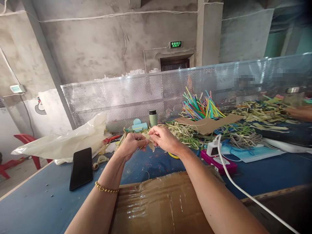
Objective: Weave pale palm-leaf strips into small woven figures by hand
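Both my hands meet over the blue table, pinching a pale, dry strip of leaf or husk (151,146). My left hand (133,143) has thumb and fingers closed on one side of the strip. From the other side, my right hand (162,136) grips it between thumb and fingertips. The far part of the strip is hidden behind my fingers. Just beyond my hands lie a heap of dry greenish strips (184,131), a light-blue cylinder (140,126) and a green bottle with a black lid (153,118).
A taped cardboard box (158,204) lies under my forearms. Left are a black phone (81,169) and a plastic bag (70,139). Right are a magenta power strip (227,165), a white cable (243,192) and colourful stems (202,105). Another person's hand (298,112) shows far right.
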Tool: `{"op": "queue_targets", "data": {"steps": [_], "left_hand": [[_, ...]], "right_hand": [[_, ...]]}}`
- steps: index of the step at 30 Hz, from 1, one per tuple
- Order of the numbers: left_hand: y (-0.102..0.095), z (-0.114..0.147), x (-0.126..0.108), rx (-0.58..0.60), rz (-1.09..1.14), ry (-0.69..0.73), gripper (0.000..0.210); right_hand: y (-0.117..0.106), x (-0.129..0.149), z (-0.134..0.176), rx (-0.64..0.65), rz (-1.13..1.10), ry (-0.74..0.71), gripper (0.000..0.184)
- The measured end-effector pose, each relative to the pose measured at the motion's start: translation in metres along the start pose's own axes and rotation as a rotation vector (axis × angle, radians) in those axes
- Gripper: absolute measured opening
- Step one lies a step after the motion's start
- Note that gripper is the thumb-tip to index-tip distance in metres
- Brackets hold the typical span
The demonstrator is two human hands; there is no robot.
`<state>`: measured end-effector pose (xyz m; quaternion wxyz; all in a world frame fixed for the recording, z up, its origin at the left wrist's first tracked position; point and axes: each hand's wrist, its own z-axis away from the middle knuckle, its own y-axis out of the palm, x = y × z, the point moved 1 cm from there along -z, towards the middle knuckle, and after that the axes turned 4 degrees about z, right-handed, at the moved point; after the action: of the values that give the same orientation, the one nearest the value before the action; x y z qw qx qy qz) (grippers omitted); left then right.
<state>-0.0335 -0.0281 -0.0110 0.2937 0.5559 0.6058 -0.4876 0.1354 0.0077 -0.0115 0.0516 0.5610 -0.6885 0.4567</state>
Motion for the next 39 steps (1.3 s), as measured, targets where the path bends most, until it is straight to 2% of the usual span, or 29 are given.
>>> {"op": "queue_targets", "data": {"steps": [4,7,9,12,17,19,25,28,32,36,37,39], "left_hand": [[0.000,-0.001,0.005,0.058,-0.137,0.039,0.022],[0.001,-0.002,0.006,0.136,-0.148,0.043,0.019],[0.002,-0.001,0.005,0.164,-0.139,0.035,0.019],[0.003,0.000,0.002,0.179,-0.152,0.021,0.018],[0.005,0.004,-0.002,0.223,-0.183,-0.008,0.018],[0.007,0.006,-0.004,0.269,-0.176,-0.025,0.020],[0.015,0.009,-0.007,0.417,-0.123,-0.036,0.018],[0.017,0.012,-0.010,0.456,-0.126,-0.053,0.018],[0.015,0.013,-0.012,0.427,-0.083,-0.074,0.017],[0.009,0.008,-0.007,0.318,0.020,-0.037,0.020],[0.007,0.006,-0.005,0.287,0.035,-0.034,0.020],[0.003,0.004,-0.004,0.198,0.059,-0.037,0.023]], "right_hand": [[0.000,0.002,0.003,0.024,0.105,-0.017,0.025],[0.001,0.003,0.002,0.032,0.145,-0.033,0.022],[0.001,0.002,0.000,-0.011,0.144,-0.066,0.017],[-0.001,0.001,-0.004,-0.085,0.058,-0.110,0.014],[-0.004,0.005,-0.004,0.050,-0.290,-0.032,0.019],[-0.004,0.008,-0.002,0.051,-0.354,-0.017,0.022],[0.001,0.013,-0.002,-0.047,-0.359,-0.001,0.020],[0.003,0.011,-0.003,-0.095,-0.317,-0.003,0.020],[0.000,0.006,-0.004,-0.142,-0.170,-0.018,0.026],[-0.011,0.005,-0.003,-0.217,0.124,-0.050,0.036],[-0.014,0.006,-0.002,-0.218,0.176,-0.051,0.036],[-0.018,0.009,-0.001,-0.138,0.237,-0.067,0.036]]}}
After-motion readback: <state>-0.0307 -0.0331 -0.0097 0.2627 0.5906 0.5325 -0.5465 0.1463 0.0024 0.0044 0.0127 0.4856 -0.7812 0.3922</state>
